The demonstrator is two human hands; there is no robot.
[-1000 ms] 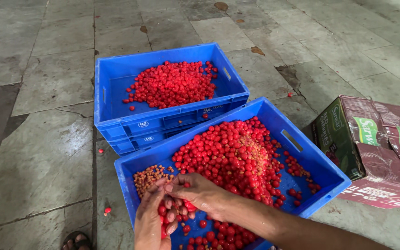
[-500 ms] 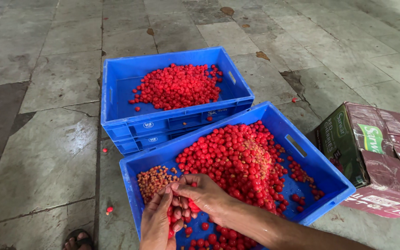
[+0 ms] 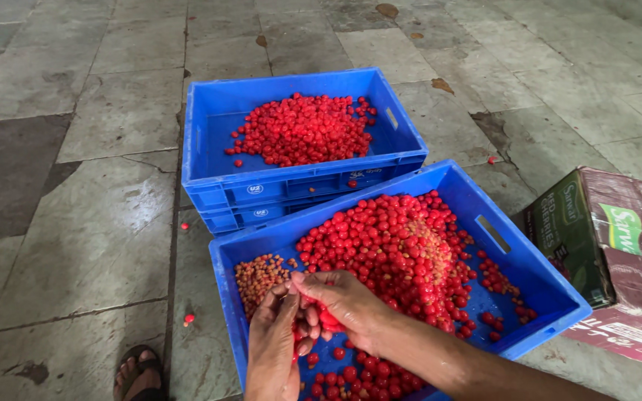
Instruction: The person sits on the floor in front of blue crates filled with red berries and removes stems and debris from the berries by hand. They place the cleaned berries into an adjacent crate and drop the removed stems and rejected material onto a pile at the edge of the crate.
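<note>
A fruit-sorting work floor, likely a packing yard: 2 blue plastic crates (image 3: 221, 186) heaped with red cherries (image 3: 380, 238) sit on stained stone paving (image 3: 91, 223), beside a cardboard produce box (image 3: 603, 245).

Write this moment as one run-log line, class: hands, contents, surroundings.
left hand: cupped, holding red berries | right hand: picking at them | near crate: red heap, small pale pile | far crate: red berries | right: carton

Light: you get soft, even daylight, fairly bright, with no hard source showing.
Shadows: faint ones only, beneath the near crate (image 3: 544, 297) and your hands.
Glare: a pale sheen on the floor (image 3: 98, 223) at the left.
Focus: sharp throughout, no motion blur.
Edges: slight wide-angle stretch at the corners.
</note>
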